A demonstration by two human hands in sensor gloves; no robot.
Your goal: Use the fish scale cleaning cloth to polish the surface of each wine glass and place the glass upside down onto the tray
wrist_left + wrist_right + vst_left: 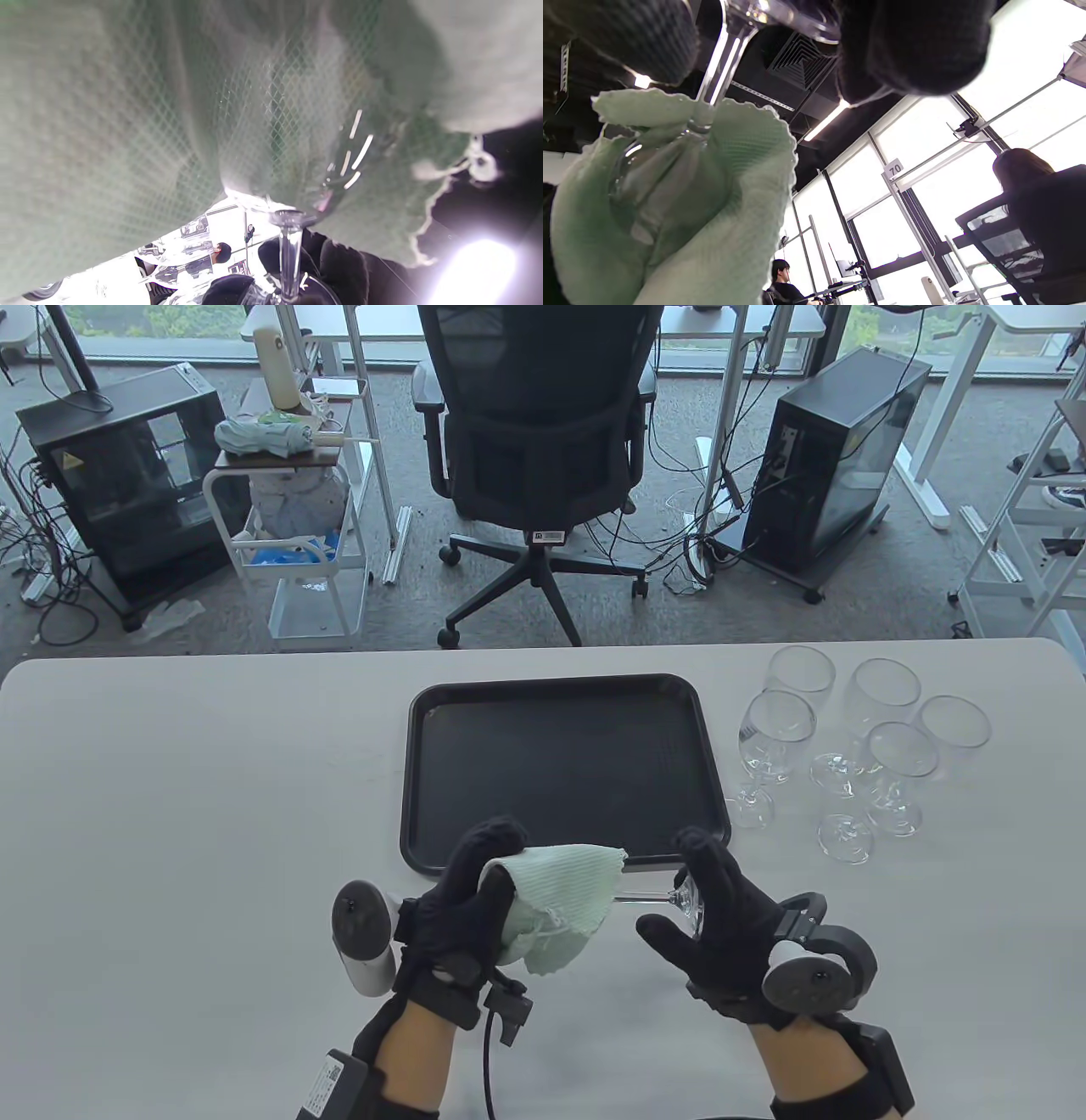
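Currently I have one wine glass [657, 899] held on its side above the near edge of the worktop [187, 780], just in front of the tray [564, 768]. My left hand [475, 899] forms the first grip: its fingers are curled round the bowl of the glass through the pale green fish scale cloth [564, 899], which wraps the bowl almost completely. In the left wrist view the mesh weave of the cloth [148, 127] fills most of the frame, and the clear stem [290, 258] runs out of it toward the bottom edge.

My right hand [721, 912] forms the second grip — its fingers and thumb are clenched on the foot of the glass, with the stem running level between the two hands. The right wrist view shows the stem [719, 59] entering the cloth [683, 203] below the dark glove fingertips [912, 46].

The black tray lies at the middle of the worktop, toward its far edge, and carries no glass. Five further wine glasses [848, 746] stand upright in a cluster near the far right corner of the worktop — just beside the tray's right edge.
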